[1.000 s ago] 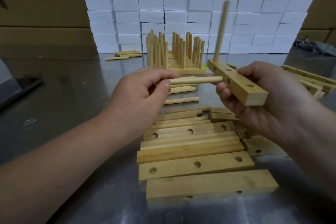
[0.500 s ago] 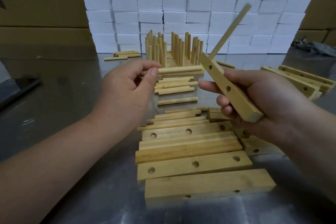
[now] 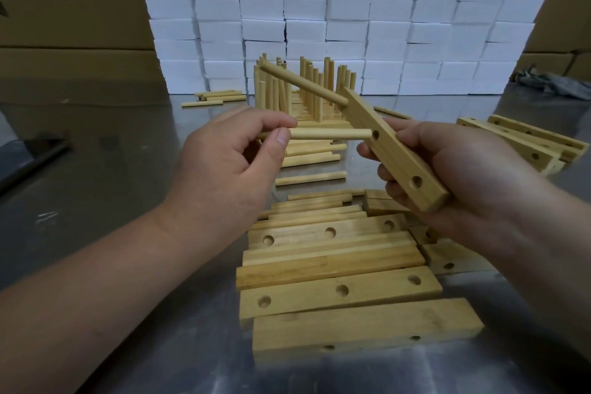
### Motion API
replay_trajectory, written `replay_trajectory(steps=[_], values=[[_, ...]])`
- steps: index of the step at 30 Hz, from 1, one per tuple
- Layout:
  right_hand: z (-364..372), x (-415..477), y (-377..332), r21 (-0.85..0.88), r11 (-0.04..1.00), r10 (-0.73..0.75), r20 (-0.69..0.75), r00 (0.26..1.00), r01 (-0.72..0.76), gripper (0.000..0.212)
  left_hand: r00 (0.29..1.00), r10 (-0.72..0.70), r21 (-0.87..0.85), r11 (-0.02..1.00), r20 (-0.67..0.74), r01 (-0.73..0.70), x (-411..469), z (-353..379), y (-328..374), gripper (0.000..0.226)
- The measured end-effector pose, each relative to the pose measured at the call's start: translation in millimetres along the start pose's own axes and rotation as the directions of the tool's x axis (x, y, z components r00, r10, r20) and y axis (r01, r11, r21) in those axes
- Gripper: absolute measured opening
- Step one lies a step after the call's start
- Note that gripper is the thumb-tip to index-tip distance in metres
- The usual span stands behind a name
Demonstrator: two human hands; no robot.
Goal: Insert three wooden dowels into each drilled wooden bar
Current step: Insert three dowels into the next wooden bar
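Over steel table (image 3: 112, 176), we are gripping drilled bar (image 3: 396, 157) in right hand (image 3: 454, 176), fingers curling round it, bar tilting. Left hand (image 3: 224, 163) is pinching second dowel (image 3: 329, 134), tip touching middle hole. First dowel (image 3: 300, 81) is sitting in far hole; near hole is showing empty. Flat bars (image 3: 335, 265) are lying beneath, two showing three holes each. Loose dowels (image 3: 310, 177) are lying beyond, finished bars (image 3: 326, 73) and white boxes (image 3: 351, 9) standing behind.

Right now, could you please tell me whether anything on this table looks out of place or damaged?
Nothing stands out as damaged or spilled. The bars waiting in front lie loosely, some holes up, some on edge, and a few dowels lie apart at the far left.
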State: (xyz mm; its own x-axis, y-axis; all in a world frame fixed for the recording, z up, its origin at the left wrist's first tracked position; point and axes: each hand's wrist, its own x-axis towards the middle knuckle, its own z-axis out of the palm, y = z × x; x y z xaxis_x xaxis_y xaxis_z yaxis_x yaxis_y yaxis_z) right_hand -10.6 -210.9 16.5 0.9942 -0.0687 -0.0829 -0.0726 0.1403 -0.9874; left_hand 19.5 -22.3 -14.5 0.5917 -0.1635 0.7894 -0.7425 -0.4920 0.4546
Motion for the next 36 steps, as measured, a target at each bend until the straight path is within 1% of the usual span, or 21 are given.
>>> replay_trajectory(steps=[4, 10, 16, 19, 24, 29, 33, 36], values=[[0.8, 0.1, 0.2, 0.01, 1.0, -0.002, -0.017, 1.0, 0.002, 0.027, 1.0, 0.004, 0.016, 1.0, -0.004, -0.004, 0.3, -0.2, -1.4, 0.016], [2.2, -0.8, 1.3, -0.022, 0.999, -0.032, 0.013, 0.999, 0.032, 0.031, 1.0, 0.023, 0.034, 0.999, 0.021, -0.024, -0.1, 1.1, -2.5, 0.017], [0.9, -0.4, 1.2, -0.065, 0.996, -0.063, -0.013, 0.998, 0.062, 0.032, 0.998, 0.0, -0.033, 0.999, 0.057, 0.002, 0.4, 0.2, -3.7, 0.02], [3.1, 0.0, 1.7, -0.019, 0.998, -0.054, 0.008, 0.998, 0.054, 0.036, 0.996, -0.012, -0.054, 0.998, 0.091, 0.017, -0.3, 0.2, -2.7, 0.024], [3.6, 2.2, 2.7, 0.028, 0.998, -0.064, 0.017, 0.998, 0.063, 0.038, 0.991, 0.015, 0.005, 1.0, 0.131, -0.016, -0.6, 0.7, -1.1, 0.022], [3.3, 1.4, 2.8, 0.018, 0.996, -0.085, 0.038, 0.996, 0.085, 0.037, 0.987, 0.054, 0.049, 0.997, 0.153, -0.062, 1.1, -0.9, -0.4, 0.021], [3.7, 1.1, 3.0, 0.002, 0.995, -0.096, 0.049, 0.994, 0.096, 0.037, 0.982, 0.06, 0.108, 0.991, 0.176, -0.08, 4.4, -1.8, -0.6, 0.027], [4.5, 0.5, 3.6, -0.005, 0.992, -0.122, 0.07, 0.99, 0.123, 0.037, 0.972, 0.063, 0.145, 0.985, 0.227, -0.098, 6.1, 0.7, 0.3, 0.033]])
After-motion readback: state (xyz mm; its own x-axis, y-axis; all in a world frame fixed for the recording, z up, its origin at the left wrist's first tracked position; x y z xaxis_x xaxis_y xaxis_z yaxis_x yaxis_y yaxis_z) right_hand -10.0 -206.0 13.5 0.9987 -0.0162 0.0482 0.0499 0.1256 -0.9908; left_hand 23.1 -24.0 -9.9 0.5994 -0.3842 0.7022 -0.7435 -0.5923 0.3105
